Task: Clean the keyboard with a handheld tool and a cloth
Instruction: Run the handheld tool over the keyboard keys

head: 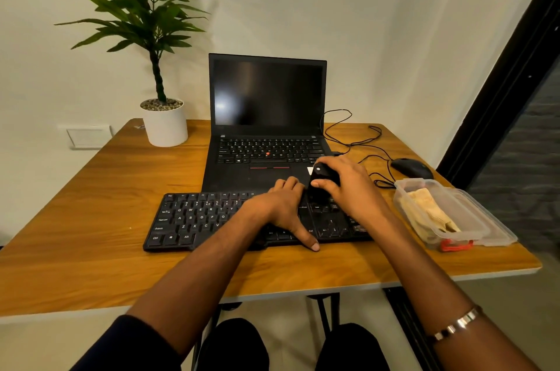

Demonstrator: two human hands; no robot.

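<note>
Your right hand (pixel 348 186) grips the tool (pixel 321 183) over the keyboard (pixel 194 219) near the table's (pixel 91 243) front edge; your flat left hand (pixel 281 207) steadies it. Pressing hard could pop keys.

**Desk layout**

A black external keyboard (pixel 212 219) lies near on the wooden table (pixel 91 204). A black open laptop (pixel 266 128) stands just behind it. A white potted plant (pixel 165 122) sits far left; a black wired mouse (pixel 412 168) and a clear plastic container (pixel 448 213) sit right.
</note>
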